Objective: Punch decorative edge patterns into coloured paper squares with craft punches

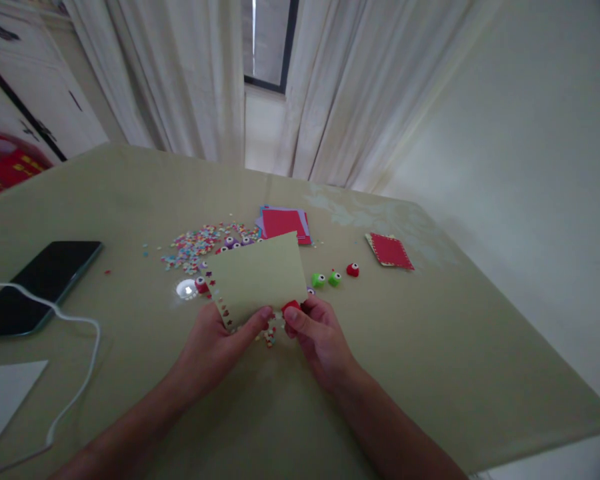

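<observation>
A flat, star-edged paper card tilts over the bench, well inside its right edge; left hand pinches the card's bottom, right hand pinches a small red piece at its lower-right corner.

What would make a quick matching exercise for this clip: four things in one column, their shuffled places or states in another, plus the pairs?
Things:
1. Phone
2. Pale card
3. Paper stack
4. Red card with patterned edges

Places or states:
A. Beyond the held card, red sheet on top
B. Rightmost of the cards
C. Crossed by a white cable
D. In the left hand

Pairs: 1-C, 2-D, 3-A, 4-B
</observation>
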{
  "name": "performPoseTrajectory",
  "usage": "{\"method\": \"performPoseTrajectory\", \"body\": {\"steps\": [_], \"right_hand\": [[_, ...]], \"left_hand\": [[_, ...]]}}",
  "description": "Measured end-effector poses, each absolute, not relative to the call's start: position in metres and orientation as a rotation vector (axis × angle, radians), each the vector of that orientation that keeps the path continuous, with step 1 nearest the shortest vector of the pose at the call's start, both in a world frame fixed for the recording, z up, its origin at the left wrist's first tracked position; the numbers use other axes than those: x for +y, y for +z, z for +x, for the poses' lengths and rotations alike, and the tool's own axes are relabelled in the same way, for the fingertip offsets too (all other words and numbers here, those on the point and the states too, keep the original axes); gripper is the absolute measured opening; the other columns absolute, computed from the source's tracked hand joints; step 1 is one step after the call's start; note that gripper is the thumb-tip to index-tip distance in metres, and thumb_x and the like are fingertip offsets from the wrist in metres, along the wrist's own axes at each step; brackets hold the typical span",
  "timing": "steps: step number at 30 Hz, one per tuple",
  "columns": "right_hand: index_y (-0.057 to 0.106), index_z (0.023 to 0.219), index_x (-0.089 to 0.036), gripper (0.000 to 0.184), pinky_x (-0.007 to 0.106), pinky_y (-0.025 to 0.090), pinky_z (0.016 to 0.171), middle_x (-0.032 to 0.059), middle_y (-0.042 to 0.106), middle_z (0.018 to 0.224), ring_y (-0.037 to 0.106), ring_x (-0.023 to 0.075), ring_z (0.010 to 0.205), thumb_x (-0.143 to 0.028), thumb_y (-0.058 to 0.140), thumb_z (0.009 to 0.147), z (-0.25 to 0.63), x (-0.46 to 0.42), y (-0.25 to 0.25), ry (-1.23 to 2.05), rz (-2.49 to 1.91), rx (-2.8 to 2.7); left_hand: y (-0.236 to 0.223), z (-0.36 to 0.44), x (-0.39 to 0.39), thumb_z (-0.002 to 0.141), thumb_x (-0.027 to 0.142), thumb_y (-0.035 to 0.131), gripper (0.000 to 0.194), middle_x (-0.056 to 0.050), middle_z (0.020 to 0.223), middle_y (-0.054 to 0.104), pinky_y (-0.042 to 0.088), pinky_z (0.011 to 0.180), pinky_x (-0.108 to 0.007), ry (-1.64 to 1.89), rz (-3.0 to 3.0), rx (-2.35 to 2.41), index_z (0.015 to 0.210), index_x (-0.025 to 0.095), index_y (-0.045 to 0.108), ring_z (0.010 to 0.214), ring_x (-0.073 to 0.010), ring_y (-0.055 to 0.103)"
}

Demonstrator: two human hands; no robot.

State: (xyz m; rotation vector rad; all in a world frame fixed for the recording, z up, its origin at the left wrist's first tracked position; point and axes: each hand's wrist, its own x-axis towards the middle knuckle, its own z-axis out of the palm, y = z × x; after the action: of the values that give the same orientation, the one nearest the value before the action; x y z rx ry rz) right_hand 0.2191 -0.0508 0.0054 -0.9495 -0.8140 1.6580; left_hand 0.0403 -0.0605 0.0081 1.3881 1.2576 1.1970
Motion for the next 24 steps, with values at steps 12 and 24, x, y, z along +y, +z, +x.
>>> {"method": "performPoseTrajectory", "body": {"steps": [12, 24], "right_hand": [[0.081, 0.089, -0.02, 0.034, 0.025, 0.046, 0.063, 0.0002, 0.073, 0.081, 0.059, 0.0126, 0.067, -0.038, 0.099, 0.067, 0.217, -0.05, 0.007, 1.742, -0.91, -0.848], [0.082, 0.09, -0.021, 0.028, 0.026, 0.05, 0.067, 0.0017, 0.077, 0.086, 0.063, 0.0144, 0.072, -0.034, 0.096, 0.07, 0.218, -0.049, 0.003, 1.723, -0.891, -0.88]], "left_hand": [[0.009, 0.034, -0.057, 0.088, 0.042, 0.079, 0.018, -0.003, 0.093, 0.086, 0.066, 0.092, -0.041, 1.226, 1.391, 1.352, 0.094, 0.025, 0.081, 0.094, -0.0282, 0.082], [0.017, 0.036, -0.058, 0.083, 0.041, 0.082, 0.019, -0.001, 0.08, 0.086, 0.069, 0.064, -0.033, 1.25, 1.3, 1.36, 0.086, 0.023, 0.079, 0.068, -0.0252, 0.082]]}}
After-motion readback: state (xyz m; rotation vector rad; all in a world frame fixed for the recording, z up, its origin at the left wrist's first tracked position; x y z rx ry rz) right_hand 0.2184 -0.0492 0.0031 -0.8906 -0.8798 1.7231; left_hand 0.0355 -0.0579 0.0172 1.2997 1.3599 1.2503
